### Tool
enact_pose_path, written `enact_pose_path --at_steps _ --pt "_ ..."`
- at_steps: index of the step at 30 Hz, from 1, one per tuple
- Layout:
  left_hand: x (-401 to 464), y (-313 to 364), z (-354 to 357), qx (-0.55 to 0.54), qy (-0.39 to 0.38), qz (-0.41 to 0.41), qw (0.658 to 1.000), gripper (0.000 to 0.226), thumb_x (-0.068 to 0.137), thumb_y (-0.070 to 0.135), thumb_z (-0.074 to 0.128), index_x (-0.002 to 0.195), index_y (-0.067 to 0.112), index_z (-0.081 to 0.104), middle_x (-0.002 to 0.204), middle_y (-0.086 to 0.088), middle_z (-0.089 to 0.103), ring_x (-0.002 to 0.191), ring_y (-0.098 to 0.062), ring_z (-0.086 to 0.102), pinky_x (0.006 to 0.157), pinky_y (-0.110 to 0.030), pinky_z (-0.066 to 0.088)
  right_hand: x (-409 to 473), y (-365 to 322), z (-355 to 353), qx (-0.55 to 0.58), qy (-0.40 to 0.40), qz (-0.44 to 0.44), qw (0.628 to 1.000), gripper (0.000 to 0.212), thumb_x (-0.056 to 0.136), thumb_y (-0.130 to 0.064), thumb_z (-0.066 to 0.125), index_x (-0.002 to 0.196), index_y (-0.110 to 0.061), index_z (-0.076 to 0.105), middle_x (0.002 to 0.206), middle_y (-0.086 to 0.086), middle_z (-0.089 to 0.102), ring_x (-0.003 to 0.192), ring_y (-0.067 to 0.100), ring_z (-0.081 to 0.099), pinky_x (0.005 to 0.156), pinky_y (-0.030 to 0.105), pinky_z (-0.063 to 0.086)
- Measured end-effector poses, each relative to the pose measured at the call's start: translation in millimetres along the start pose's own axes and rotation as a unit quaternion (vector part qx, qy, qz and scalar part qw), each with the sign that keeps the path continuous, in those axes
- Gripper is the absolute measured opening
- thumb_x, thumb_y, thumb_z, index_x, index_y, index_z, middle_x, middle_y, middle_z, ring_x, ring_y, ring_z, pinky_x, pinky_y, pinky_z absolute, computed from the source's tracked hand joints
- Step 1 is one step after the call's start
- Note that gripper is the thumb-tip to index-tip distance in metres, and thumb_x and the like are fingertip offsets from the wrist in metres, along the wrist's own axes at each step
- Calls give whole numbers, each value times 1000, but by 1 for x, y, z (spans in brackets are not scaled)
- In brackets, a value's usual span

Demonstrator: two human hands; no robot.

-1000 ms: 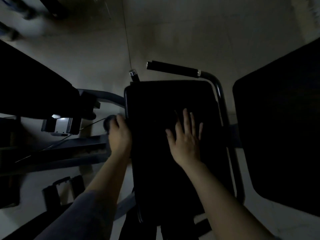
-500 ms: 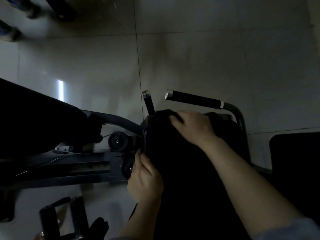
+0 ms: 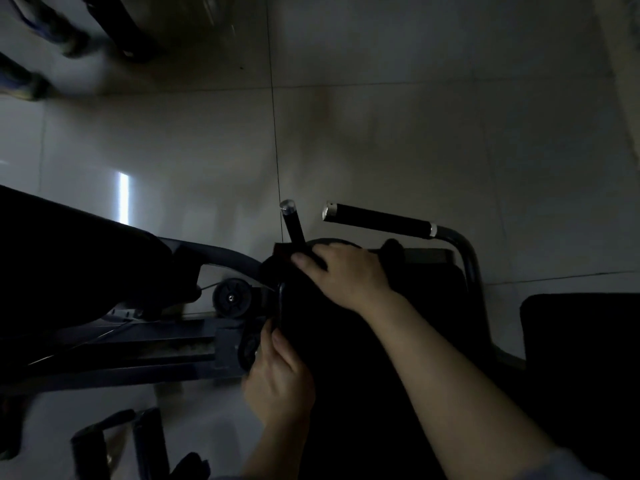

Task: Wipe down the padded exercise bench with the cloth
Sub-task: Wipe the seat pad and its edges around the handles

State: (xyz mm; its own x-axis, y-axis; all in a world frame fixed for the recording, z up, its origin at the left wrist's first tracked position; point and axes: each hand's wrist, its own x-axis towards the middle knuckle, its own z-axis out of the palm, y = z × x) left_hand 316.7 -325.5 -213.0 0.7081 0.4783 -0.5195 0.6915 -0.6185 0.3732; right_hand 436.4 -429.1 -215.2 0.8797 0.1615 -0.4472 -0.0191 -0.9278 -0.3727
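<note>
The black padded bench [image 3: 349,362] runs from the bottom centre up to the middle of the view. My right hand [image 3: 346,275] lies curled over its far end, pressing a dark cloth [image 3: 392,252] that bulges out on both sides of the fingers. The cloth is hard to tell apart from the pad in the dim light. My left hand [image 3: 280,386] grips the pad's left edge, thumb on top.
A long black handle [image 3: 377,220] and a short one [image 3: 292,225] stick out past the bench's far end. A wheel [image 3: 232,297] and a dark frame rail [image 3: 121,351] lie left. Other black pads sit at left [image 3: 69,258] and right [image 3: 581,358]. Pale tiled floor lies beyond.
My right hand went from flat on the middle of the pad to its far end, then slid left along that end. My left hand shifted along the left edge. The view tilted forward.
</note>
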Motion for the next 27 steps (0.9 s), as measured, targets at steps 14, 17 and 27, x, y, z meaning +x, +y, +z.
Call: enact_pose_path --at_steps 14,17,27 --pt "-5 -1 -3 19 -2 -12 1000 51 97 43 13 136 29 42 127 -13 59 109 -40 56 86 -41 42 -43 97 -2 91 63 371 922 42 96 -48 25 127 -31 48 145 6 35 136 33 25 108 56 21" --pt "-6 -1 -1 23 11 -5 1000 50 97 42 15 135 27 43 124 -18 59 106 -43 56 86 -43 41 -36 108 -15 65 24 259 963 46 94 -53 24 109 -26 59 127 6 54 124 33 42 100 49 33" --pt "-8 0 -1 36 11 -12 999 53 96 45 11 133 26 44 118 -22 61 103 -44 57 87 -45 42 -93 114 18 246 83 462 848 59 93 -60 14 146 -33 14 153 6 23 135 37 28 107 56 21"
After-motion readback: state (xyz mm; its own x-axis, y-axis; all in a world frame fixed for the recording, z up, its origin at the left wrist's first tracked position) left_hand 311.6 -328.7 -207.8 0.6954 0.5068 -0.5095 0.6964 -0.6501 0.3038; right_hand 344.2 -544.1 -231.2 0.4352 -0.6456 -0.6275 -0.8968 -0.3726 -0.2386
